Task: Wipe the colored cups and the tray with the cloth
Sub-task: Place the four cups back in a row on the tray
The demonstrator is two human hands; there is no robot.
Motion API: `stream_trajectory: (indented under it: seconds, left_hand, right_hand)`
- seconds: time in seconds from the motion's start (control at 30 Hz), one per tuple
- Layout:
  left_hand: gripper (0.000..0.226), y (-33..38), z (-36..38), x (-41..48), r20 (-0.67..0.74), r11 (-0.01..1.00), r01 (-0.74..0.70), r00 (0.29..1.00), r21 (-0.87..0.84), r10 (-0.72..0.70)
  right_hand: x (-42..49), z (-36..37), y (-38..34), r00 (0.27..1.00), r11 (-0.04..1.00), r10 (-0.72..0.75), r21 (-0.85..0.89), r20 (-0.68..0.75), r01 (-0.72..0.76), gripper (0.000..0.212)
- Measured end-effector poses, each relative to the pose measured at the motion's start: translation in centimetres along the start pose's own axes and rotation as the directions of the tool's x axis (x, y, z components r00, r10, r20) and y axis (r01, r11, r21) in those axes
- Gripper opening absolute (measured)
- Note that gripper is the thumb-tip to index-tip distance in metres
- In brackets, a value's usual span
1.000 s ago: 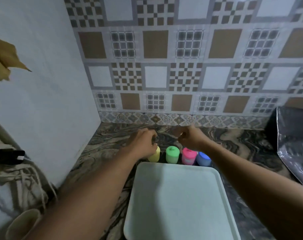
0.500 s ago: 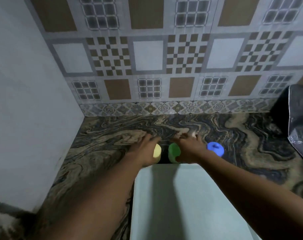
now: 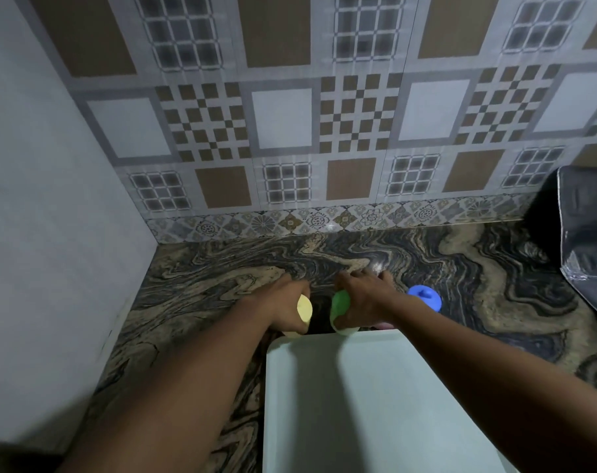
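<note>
Just beyond tray [image 3: 358,404] far edge: our left hand [image 3: 280,310] grasps yellow cup [image 3: 304,308], right hand [image 3: 367,302] grasps green cup [image 3: 339,303]; blue cup [image 3: 425,297] near.

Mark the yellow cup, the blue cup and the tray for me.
yellow cup [image 3: 304,308], head view, on its visible round end.
blue cup [image 3: 425,297], head view, on its round top.
tray [image 3: 375,404], head view, on its bare floor.

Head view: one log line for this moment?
left hand: holds yellow cup | right hand: holds green cup | blue cup: untouched
</note>
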State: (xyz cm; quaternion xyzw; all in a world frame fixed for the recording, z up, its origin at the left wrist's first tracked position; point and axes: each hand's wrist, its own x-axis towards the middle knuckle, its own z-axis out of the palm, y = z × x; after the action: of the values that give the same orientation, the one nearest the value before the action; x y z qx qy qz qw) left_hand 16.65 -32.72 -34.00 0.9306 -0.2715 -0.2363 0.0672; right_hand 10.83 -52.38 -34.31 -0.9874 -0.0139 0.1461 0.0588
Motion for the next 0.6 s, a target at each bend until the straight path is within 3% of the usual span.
stream_trajectory:
  seconds: [0.2, 0.6]
  left_hand:
    - [0.069, 0.3, 0.3, -1.5, 0.113, 0.999, -0.031, 0.993, 0.004, 0.031]
    - [0.075, 0.1, 4.1, -3.1, 0.082, 0.997, -0.048, 0.996, 0.058, 0.043]
  right_hand:
    - [-1.9, 0.4, -1.4, 0.997, 0.999, -0.015, 0.052, 0.075, 0.012, 0.07]
    - [-4.0, 3.7, -2.0, 0.997, 0.997, -0.022, 0.075, 0.07, 0.016, 0.076]
